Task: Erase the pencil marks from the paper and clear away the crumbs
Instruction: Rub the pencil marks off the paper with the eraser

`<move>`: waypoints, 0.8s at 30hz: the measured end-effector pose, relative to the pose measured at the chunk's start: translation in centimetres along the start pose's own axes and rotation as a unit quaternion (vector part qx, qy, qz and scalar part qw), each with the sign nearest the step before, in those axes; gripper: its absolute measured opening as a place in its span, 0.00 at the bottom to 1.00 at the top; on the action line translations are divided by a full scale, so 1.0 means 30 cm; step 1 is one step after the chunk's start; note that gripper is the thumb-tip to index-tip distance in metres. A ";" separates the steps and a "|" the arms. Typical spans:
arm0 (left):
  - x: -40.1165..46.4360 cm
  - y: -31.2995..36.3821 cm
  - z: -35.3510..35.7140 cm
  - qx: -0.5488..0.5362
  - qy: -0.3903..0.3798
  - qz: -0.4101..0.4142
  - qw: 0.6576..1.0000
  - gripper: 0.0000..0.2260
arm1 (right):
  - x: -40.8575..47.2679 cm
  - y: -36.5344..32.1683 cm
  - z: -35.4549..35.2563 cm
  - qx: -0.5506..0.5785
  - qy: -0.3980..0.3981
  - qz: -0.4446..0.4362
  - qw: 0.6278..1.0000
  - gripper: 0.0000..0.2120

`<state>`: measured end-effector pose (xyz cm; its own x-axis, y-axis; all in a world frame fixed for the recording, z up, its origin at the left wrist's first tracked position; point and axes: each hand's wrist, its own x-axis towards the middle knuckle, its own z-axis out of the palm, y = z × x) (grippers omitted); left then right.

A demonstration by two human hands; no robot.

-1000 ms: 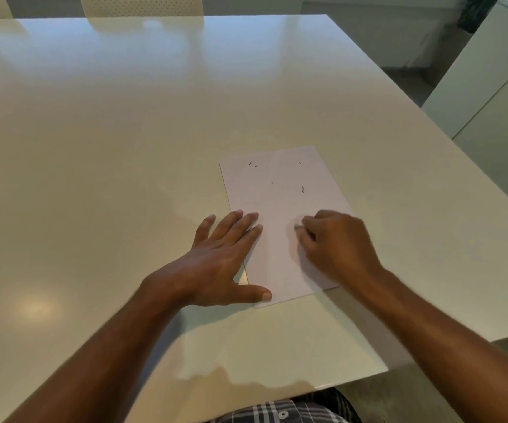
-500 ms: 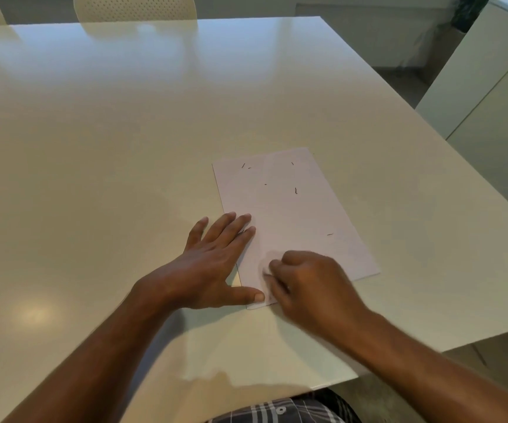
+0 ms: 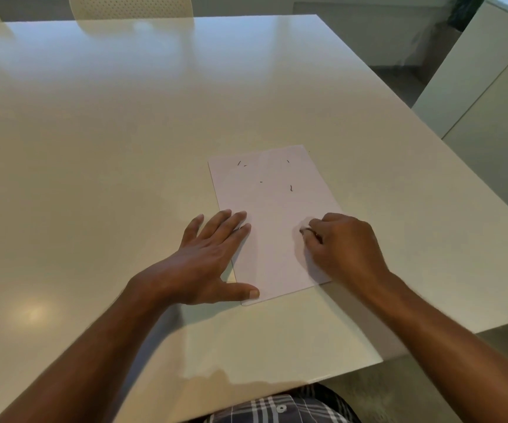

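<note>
While the left hand (image 3: 208, 257) lies flat with fingers straight along the paper's (image 3: 277, 215) left edge on the table (image 3: 124, 132), the right hand (image 3: 342, 247) curls its fingers, pinching something small against the sheet.

A wide, glossy cream table (image 3: 100, 141) is filling most of the view, catching soft reflections on its left and far parts. A white sheet of paper (image 3: 272, 233) is lying flat on it, right of centre and near the near edge. Small dark crumbs (image 3: 291, 188) are lying scattered over the sheet's far half.
</note>
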<state>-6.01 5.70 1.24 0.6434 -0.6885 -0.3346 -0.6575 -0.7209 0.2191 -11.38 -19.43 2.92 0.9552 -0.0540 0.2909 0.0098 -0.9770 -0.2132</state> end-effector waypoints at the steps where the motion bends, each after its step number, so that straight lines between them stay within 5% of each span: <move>1: 0.001 0.000 -0.001 -0.001 0.000 0.000 1.000 0.49 | -0.013 -0.012 0.000 0.007 -0.001 -0.005 1.000 0.12; 6: 0.003 0.004 -0.003 0.008 -0.007 -0.003 1.000 0.49 | -0.131 -0.138 -0.014 0.065 -0.094 -0.102 0.988 0.10; 10: -0.003 0.007 -0.006 0.005 -0.006 -0.003 1.000 0.49 | -0.010 0.013 -0.002 0.005 -0.009 0.005 1.000 0.10; 16: 0.000 0.002 -0.001 0.011 -0.005 -0.001 1.000 0.50 | -0.160 -0.154 -0.018 0.058 -0.095 -0.112 0.987 0.10; 21: 0.002 0.000 0.005 0.010 0.003 0.002 1.000 0.50 | -0.032 0.010 -0.010 0.003 0.002 -0.002 1.000 0.10; 24: 0.004 -0.002 0.007 0.007 0.002 0.000 1.000 0.50 | -0.122 -0.108 -0.023 0.046 -0.044 -0.068 0.996 0.09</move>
<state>-5.97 5.67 1.00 0.6458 -0.6882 -0.3305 -0.6624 -0.7203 0.2056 -15.09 -16.20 3.18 0.9654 0.1009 0.2405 0.1650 -0.9504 -0.2637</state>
